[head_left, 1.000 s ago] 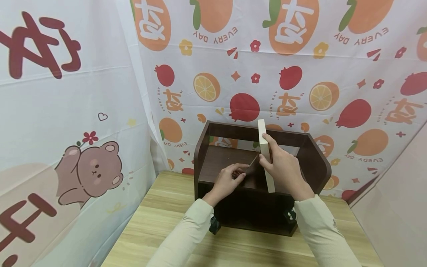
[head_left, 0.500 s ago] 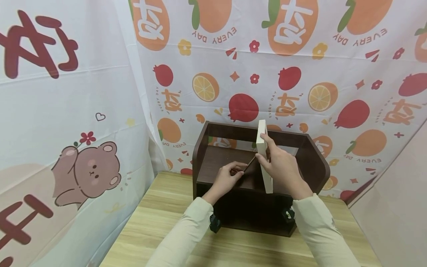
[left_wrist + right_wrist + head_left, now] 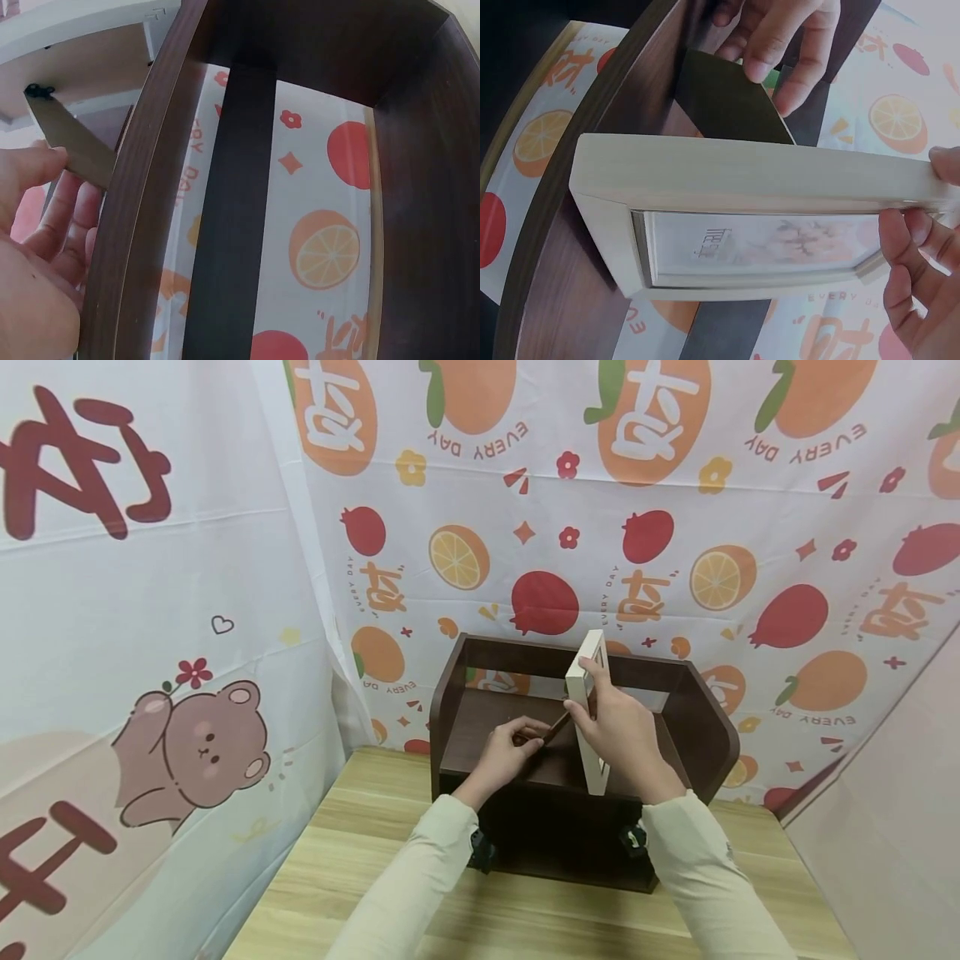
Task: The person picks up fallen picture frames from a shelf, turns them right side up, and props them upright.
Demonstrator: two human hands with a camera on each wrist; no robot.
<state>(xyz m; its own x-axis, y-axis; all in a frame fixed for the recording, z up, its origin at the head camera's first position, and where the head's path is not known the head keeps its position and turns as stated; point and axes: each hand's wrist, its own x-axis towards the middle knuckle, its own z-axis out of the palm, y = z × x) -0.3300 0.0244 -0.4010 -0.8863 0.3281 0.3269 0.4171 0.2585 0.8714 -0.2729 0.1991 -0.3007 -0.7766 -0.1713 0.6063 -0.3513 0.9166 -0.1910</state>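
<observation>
A white picture frame (image 3: 592, 764) stands nearly edge-on above the top shelf of a dark brown desktop rack (image 3: 487, 714). My right hand (image 3: 624, 727) grips its upper side, fingers on the front and thumb behind. In the right wrist view the frame's glazed front (image 3: 780, 244) shows a blurred pink print with small characters. A flat stand leg (image 3: 79, 146) sticks out from the back of the frame, joined by a dark hinge (image 3: 39, 91). Fingers and thumb of my left hand (image 3: 504, 753) pinch the leg's free end. Whether the frame's lower end touches the shelf is unclear.
The rack has raised side walls, a back rail (image 3: 517, 653) and a dark lower compartment (image 3: 555, 835). It stands on a light wood-grain table (image 3: 352, 852). A fruit-printed cloth (image 3: 480, 485) hangs close behind, and a bear-printed cloth (image 3: 202, 752) hangs at the left.
The frame has turned so that more of its front shows in the head view. My right hand has shifted slightly left with it. The left hand keeps its pinch on the stand leg.
</observation>
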